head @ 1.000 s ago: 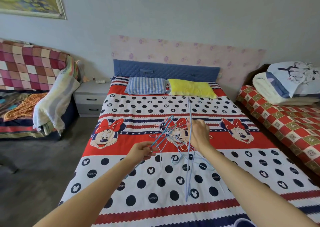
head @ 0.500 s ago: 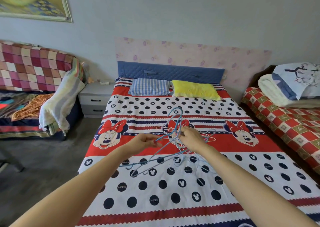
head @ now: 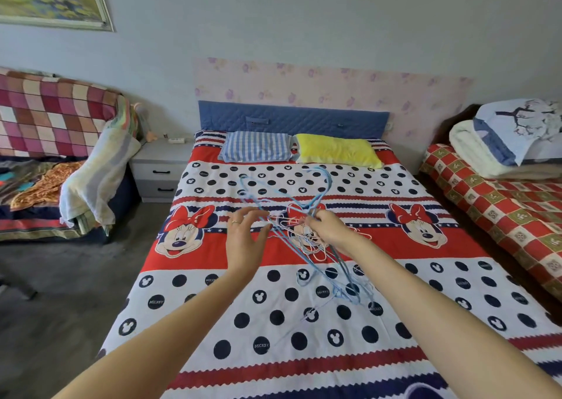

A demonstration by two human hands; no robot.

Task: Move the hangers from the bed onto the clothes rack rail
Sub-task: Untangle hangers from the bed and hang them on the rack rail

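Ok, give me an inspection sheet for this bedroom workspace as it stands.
Surface: bed with a cartoon-print cover of dots and red stripes.
Job's things: tangle of thin blue and pale hangers, partly lifted, lower ends trailing on the cover; no clothes rack in view.
Clutter: striped pillow and yellow pillow at the headboard.
Hands: right hand closed on the hangers; left hand open, fingers spread beside the bundle.
Cables: nothing seen.
Surroundings: nightstand on the left, checked sofa with draped cloth, second bed with folded bedding, framed picture.
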